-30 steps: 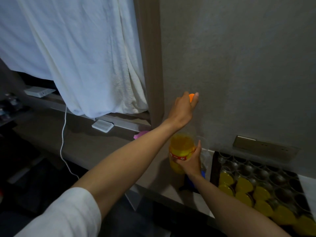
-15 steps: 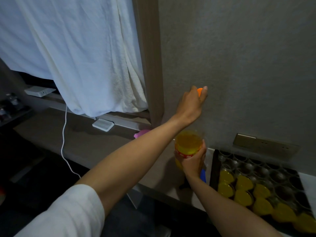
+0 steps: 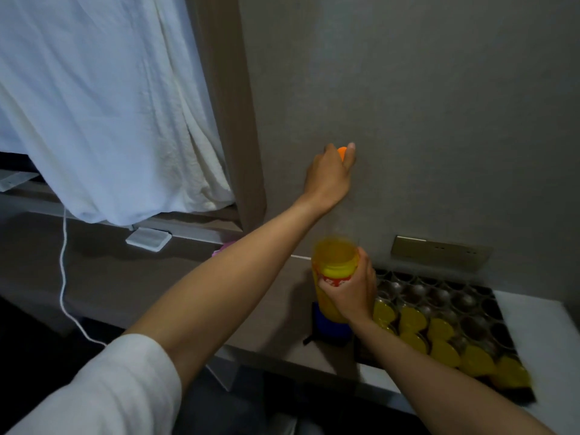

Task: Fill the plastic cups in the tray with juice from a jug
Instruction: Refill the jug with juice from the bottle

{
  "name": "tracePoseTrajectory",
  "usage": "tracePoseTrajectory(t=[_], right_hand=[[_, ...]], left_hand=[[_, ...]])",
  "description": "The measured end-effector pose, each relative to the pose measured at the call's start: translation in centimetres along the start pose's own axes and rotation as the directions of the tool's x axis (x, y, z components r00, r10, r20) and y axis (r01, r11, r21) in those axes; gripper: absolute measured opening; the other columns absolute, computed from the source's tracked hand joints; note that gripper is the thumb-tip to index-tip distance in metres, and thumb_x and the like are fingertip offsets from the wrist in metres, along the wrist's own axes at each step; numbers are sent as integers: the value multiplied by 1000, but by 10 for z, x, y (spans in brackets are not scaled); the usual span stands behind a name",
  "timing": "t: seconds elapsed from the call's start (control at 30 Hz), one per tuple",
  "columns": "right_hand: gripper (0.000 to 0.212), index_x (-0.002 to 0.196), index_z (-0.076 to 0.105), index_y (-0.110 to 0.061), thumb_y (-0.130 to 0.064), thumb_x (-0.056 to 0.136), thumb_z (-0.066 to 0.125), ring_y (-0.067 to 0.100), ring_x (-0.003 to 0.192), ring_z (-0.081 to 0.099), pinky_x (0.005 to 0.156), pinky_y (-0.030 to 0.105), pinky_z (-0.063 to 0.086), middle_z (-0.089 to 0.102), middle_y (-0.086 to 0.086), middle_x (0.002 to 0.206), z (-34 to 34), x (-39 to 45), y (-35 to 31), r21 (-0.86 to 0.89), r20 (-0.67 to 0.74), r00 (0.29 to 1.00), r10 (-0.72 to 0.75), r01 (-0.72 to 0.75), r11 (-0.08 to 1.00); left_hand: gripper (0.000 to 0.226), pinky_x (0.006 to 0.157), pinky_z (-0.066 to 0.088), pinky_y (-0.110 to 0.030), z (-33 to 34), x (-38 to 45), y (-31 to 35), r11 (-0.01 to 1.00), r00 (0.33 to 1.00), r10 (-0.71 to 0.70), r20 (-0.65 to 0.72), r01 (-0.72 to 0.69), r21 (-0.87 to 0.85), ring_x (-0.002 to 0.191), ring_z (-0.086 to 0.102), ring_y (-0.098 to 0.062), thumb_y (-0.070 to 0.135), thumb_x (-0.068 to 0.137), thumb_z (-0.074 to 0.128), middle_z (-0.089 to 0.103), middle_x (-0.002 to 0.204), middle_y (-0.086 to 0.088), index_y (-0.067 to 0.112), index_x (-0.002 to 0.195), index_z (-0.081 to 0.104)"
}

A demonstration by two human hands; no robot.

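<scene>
Juice fills the near cups (image 3: 439, 343) in the tray (image 3: 502, 312) beside the right hand (image 3: 351, 293); the far rows look empty, so roughly half remains. The right hand grips the open jug (image 3: 334, 265), upright just left of the tray; the left hand (image 3: 331, 174), raised above, pinches an orange cap (image 3: 342, 151). Wall stands close behind, and the surface (image 3: 157, 277) lies open to the left.

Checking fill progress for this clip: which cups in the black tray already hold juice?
The clear plastic cups in the near rows of the black tray show yellow juice; the far-row cups by the wall look dark and unfilled.
</scene>
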State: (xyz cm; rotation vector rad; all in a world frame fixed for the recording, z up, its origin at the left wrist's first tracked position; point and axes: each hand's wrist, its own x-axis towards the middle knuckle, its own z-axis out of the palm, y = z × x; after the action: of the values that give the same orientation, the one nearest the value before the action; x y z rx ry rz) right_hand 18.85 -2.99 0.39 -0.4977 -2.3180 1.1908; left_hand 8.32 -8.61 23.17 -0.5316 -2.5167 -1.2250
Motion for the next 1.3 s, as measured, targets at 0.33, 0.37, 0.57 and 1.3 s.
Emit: tracePoseTrajectory(t=[0.33,0.37,0.57,1.3], right_hand=[[113,146,35,-30,-65,53,88,26,121,56,91,40,51,54,2,138,-94,46,5,-200,123,990,-73,97,975],[113,146,35,-30,-66,51,87,26,121,56,93,42,52,54,2,138,-102,50,7,-217,141,988,-70,99,971],[112,143,36,-32,-63,50,91,25,113,60,89,42,54,57,-1,133,-138,68,16,-338,253,967,-37,124,933],[120,147,26,-34,-77,50,82,28,116,60,94,46,52,57,1,137,-159,85,39,-654,538,828,156,293,697]], left_hand=[[71,78,48,-40,32,34,24,988,989,-134,66,139,-71,95,65,-44,56,103,30,70,95,-27,-5,92,66],[75,77,50,-39,36,38,22,984,985,-149,86,156,-82,88,68,-40,58,100,27,72,88,-25,-3,86,67],[48,44,51,-27,48,36,27,798,869,-314,382,460,-389,44,57,-22,48,109,30,65,68,-17,7,95,51],[43,62,46,-32,96,-3,-50,779,658,-316,684,591,-209,64,53,-17,47,110,25,56,86,-9,16,87,43]])
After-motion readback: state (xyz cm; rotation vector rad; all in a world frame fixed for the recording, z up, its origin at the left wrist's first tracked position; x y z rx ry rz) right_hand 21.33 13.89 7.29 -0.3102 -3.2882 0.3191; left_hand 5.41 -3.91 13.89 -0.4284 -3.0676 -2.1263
